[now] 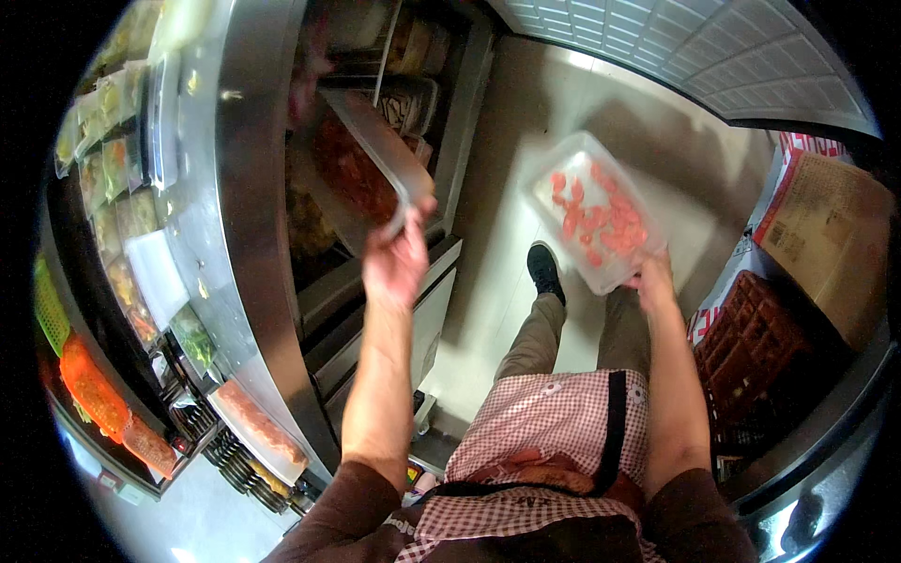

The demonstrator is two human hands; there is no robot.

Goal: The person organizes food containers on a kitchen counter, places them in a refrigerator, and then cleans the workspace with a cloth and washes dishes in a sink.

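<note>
My right hand (654, 276) grips the near corner of a translucent plastic container (584, 158), which hangs tilted over the floor. Orange-red slices (612, 222) lie scattered in it, mostly towards the near right side. At the open under-counter refrigerator (471, 141), my left hand (398, 264) pinches the near corner of a second clear plastic container (383, 151). That one is tilted, partly inside the cabinet, and blurred. Dark red food (352, 169) shows beneath or through it; I cannot tell which.
Left is a steel counter (246, 211) with bagged vegetables (116, 165), a tray of pale pink meat (260, 422) and orange and green baskets (95, 387). To the right stand a cardboard box (827, 232) and a brown plastic crate (757, 345). A white ribbed panel (669, 49) borders the far floor.
</note>
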